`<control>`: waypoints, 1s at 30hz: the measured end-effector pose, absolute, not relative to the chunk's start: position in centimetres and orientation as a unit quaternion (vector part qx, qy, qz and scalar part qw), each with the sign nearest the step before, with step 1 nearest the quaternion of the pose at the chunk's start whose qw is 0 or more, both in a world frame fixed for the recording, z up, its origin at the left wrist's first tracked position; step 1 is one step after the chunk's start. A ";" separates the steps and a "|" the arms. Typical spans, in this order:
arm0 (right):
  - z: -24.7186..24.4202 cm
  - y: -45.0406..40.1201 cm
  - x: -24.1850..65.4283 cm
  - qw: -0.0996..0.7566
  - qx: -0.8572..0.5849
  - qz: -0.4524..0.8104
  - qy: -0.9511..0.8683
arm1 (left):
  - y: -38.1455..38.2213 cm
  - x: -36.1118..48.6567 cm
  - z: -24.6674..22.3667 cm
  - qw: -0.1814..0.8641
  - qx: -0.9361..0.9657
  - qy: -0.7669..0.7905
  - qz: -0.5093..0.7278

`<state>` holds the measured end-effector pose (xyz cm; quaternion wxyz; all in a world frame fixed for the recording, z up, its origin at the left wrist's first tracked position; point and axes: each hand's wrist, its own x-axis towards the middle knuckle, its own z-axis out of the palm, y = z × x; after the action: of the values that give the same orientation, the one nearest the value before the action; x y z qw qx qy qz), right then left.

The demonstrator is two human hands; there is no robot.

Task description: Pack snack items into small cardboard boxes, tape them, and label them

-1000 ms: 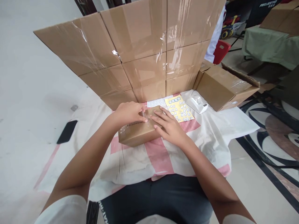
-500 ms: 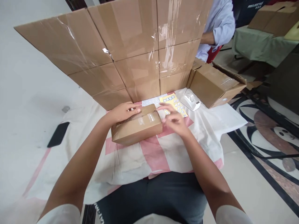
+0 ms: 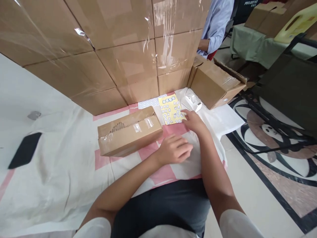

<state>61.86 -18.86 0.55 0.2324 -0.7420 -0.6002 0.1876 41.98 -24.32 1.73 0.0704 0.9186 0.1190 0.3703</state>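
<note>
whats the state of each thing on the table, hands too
Small box, taped, corrugation showing on top
Yellow sheet, lying flat
White sheet, lying flat
Tape dispenser, not held
Large box, flap raised
Cardboard panel, standing upright
Phone, lying flat
Left hand, curled, off the small box
Right hand, fingers bent, at the yellow sheet's edge

Left hand [image 3: 175, 149] is coming off the box [image 3: 131, 131], curling just below frame centre; right hand [image 3: 195, 122] is moving to yellow sheet [image 3: 170, 108], mid-frame.

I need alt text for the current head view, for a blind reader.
A person's right hand is near a yellow sheet; the left hand, loosely curled, is beside a taped cardboard box on a pink and white cloth.
</note>
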 end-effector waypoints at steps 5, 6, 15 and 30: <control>0.8 -19.4 61.6 0.162 -0.677 0.140 -0.705 | -22.3 44.1 -2.0 0.118 0.937 0.156 0.290; 0.9 -19.4 61.3 0.151 -0.666 0.141 -0.716 | -22.3 44.1 -2.5 0.120 0.938 0.158 0.284; 0.8 -17.8 58.5 0.143 -0.641 0.130 -0.743 | -22.6 44.0 -2.5 0.091 0.921 0.273 0.264; 0.8 -17.9 59.1 0.192 -0.643 0.132 -0.729 | -24.1 44.7 -2.7 0.028 0.906 0.396 0.148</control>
<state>59.07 -17.95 0.78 0.1920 -0.6433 -0.7293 0.1318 44.66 -24.15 -2.65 0.0275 0.9061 0.3956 0.1477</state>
